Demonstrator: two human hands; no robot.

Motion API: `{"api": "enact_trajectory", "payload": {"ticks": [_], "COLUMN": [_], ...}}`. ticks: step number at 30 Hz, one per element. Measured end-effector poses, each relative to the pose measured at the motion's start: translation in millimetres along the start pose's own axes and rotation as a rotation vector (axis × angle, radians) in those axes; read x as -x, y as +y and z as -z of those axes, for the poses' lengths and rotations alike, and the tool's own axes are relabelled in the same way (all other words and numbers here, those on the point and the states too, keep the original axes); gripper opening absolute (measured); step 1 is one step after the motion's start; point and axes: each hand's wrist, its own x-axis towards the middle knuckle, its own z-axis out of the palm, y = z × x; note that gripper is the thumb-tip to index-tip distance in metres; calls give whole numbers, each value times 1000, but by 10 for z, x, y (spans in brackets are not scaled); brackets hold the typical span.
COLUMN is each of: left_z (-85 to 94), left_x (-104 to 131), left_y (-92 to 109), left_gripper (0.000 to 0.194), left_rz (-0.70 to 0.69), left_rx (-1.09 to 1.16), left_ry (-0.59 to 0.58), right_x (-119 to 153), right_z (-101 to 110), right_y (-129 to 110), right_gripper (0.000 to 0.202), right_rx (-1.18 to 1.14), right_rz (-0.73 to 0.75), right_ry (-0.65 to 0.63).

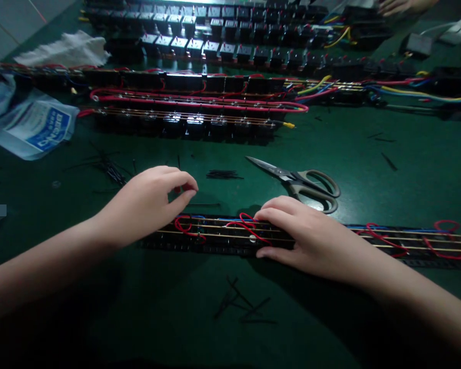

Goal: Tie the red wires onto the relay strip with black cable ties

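Note:
A long black socket strip (223,241) lies across the table in front of me, with brass-coloured bars, blue wires and looped red wires (183,224) along it. My right hand (311,236) is closed over it, thumb on the near edge and fingers at the far edge. Over the strip's left part hovers my left hand (153,202), thumb and forefinger tips brought together; whatever is in the pinch, if anything, cannot be made out. Just beyond my right hand lie scissors (288,177), blades pointing left. A small bundle of thin black strips (225,174) lies between my hands, farther off.
More loose black strips lie at the left (113,169) and near the front (246,305). Behind are wired black assemblies (192,120), rows of black socket modules (211,48), a plastic bag (42,125) and a white cloth (67,48). Another person's hand (397,6) shows top right.

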Motion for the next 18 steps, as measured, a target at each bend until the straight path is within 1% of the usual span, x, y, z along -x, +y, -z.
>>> {"api": "enact_trajectory", "payload": {"ticks": [3,5,7,13,15,18], "left_z": [-35,-54,-60,-45,-43,-45], "left_x": [-75,-98,-105,-109,-116,-128], "left_y": [-143,-187,-200,-178,-172,-171], "left_gripper": [19,19,21,21,20,19], "left_rz": [135,168,168,153,132,99], "left_rx": [94,105,103,90,70,37], "left_ry": [-100,-164,-202,-206,-200,-198], "right_x": [-41,-65,-78,-70,-80,-139], "right_z": [-19,-29,-36,-44,-22,47], "right_y": [-39,-59,-69,-46,-44,-70], "right_gripper": [36,34,33,34,37,37], "right_rx": [-24,-14,4,2,-41,-134], "right_rz": [-19,-2,23,44,16,-60], "right_ry": [9,20,28,52,41,-28]}}
